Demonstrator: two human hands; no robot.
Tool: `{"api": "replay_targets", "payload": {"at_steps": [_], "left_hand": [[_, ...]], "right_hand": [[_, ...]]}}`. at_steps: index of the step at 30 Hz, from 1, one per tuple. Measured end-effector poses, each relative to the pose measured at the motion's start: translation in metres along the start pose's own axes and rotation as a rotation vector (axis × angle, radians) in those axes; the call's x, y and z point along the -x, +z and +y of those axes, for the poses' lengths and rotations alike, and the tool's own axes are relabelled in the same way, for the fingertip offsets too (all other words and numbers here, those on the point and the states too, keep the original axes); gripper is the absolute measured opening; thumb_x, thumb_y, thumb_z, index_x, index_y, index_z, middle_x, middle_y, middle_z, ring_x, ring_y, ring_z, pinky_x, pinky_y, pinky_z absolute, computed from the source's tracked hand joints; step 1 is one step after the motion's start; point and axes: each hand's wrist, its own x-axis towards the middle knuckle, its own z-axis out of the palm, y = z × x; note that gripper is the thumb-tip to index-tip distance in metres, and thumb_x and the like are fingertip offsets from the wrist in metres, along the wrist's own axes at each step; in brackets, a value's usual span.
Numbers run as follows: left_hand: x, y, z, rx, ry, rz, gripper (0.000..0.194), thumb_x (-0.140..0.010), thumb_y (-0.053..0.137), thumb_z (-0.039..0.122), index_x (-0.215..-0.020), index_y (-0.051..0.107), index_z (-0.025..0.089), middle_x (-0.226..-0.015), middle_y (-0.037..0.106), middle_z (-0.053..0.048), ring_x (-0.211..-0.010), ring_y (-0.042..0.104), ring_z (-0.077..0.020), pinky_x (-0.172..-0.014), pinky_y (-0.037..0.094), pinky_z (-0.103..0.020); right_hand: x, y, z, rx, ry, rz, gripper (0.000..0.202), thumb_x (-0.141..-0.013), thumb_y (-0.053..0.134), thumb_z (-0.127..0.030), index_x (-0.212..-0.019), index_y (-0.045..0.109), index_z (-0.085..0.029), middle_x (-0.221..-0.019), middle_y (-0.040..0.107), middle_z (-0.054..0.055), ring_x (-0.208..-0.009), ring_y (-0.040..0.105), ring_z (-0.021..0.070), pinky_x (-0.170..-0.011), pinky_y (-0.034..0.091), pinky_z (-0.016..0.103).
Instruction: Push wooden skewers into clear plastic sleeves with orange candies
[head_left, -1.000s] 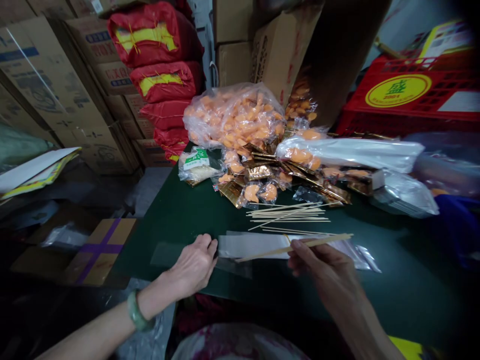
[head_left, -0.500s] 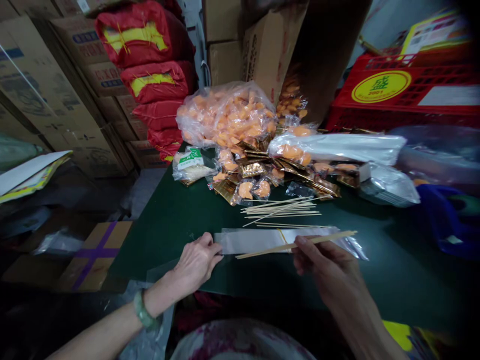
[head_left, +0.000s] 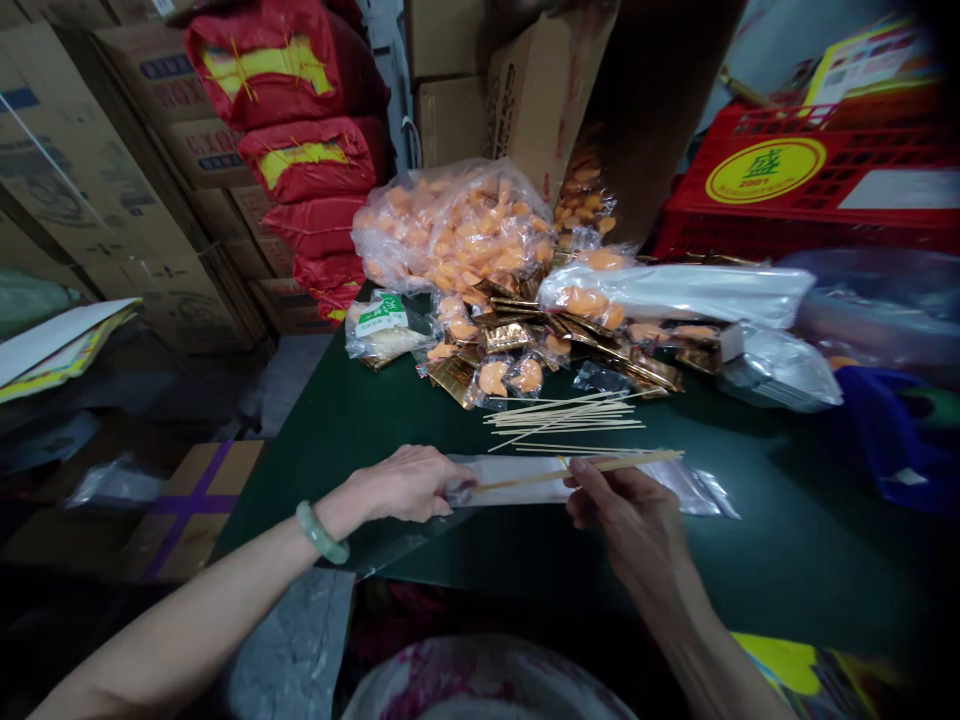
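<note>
Green tabletop [head_left: 337, 430] has its left edge slanting toward your left forearm. Your left hand [head_left: 412, 483] bends its fingers at the left end of the clear plastic sleeves [head_left: 525, 495]; whether it pinches them cannot be told. Loose sticks [head_left: 566, 418] lie just beyond the sleeves. Your right hand [head_left: 622, 500] grasps thin sticks [head_left: 637, 460] over the sleeves. To its right, tabletop stretches to a blue plastic item [head_left: 870, 430].

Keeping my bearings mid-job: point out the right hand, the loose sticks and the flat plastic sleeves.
right hand [head_left: 631, 510]: head view, back of the hand
loose sticks [head_left: 564, 416]: head view, middle of the pile
flat plastic sleeves [head_left: 519, 495]: head view, pale stretch below the held stick [head_left: 637, 460]
</note>
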Motion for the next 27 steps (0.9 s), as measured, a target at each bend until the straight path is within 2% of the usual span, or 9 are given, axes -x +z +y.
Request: {"api": "replay_targets", "payload": {"at_steps": [3, 7, 11, 14, 21, 27], "left_hand": [[-0.010, -0.007, -0.004, -0.010, 0.058, -0.094, 0.044, -0.069, 0.063, 0.018, -0.111, 0.055, 0.027, -0.069, 0.060, 0.004, -0.063, 0.055, -0.0143, -0.055, 0.036, -0.019], [-0.017, -0.004, -0.013, 0.067, 0.076, -0.108, 0.054, -0.067, 0.067, 0.021, -0.119, 0.052, 0.025, -0.066, 0.059, 0.005, -0.059, 0.054, -0.0126, -0.052, 0.035, -0.018], [-0.017, 0.000, -0.017, 0.082, 0.075, -0.073, 0.058, -0.067, 0.069, 0.025, -0.122, 0.049, 0.024, -0.069, 0.060, 0.003, -0.060, 0.054, -0.0128, -0.053, 0.035, -0.018], [-0.014, 0.002, -0.016, 0.055, 0.067, -0.044, 0.059, -0.067, 0.069, 0.030, -0.122, 0.050, 0.024, -0.068, 0.060, 0.003, -0.060, 0.054, -0.0133, -0.053, 0.034, -0.018], [-0.008, 0.014, -0.016, -0.035, 0.076, 0.039, 0.065, -0.064, 0.069, 0.043, -0.123, 0.048, 0.023, -0.085, 0.064, -0.003, -0.073, 0.058, -0.0184, -0.058, 0.036, -0.020], [-0.009, 0.020, -0.018, -0.060, 0.101, 0.091, 0.064, -0.062, 0.069, 0.049, -0.118, 0.052, 0.023, -0.079, 0.062, -0.001, -0.067, 0.058, -0.0175, -0.052, 0.033, -0.020]], "right_hand": [[-0.003, -0.003, 0.001, 0.005, 0.011, -0.003, 0.036, -0.046, 0.077, -0.042, -0.056, 0.059, -0.012, -0.048, 0.057, 0.000, -0.034, 0.048, 0.0078, -0.028, 0.036, 0.017], [-0.005, 0.004, 0.002, 0.009, 0.082, -0.063, 0.037, -0.044, 0.078, -0.041, -0.054, 0.058, -0.011, -0.048, 0.058, 0.001, -0.034, 0.048, 0.0080, -0.027, 0.036, 0.017], [-0.008, 0.017, 0.005, -0.002, 0.177, -0.122, 0.039, -0.042, 0.078, -0.042, -0.053, 0.058, -0.011, -0.045, 0.057, 0.001, -0.033, 0.049, 0.0090, -0.026, 0.036, 0.017], [-0.011, 0.017, 0.007, -0.020, 0.205, -0.147, 0.038, -0.043, 0.078, -0.041, -0.053, 0.057, -0.011, -0.045, 0.056, 0.001, -0.033, 0.049, 0.0091, -0.027, 0.037, 0.018], [-0.016, 0.003, 0.002, 0.025, 0.162, -0.045, 0.039, -0.040, 0.078, -0.041, -0.052, 0.056, -0.012, -0.043, 0.056, 0.001, -0.033, 0.049, 0.0095, -0.027, 0.036, 0.017], [-0.015, 0.016, 0.019, 0.044, 0.203, -0.192, 0.036, -0.049, 0.074, -0.043, -0.053, 0.055, -0.012, -0.042, 0.054, -0.001, -0.032, 0.046, 0.0078, -0.026, 0.034, 0.016]]}}
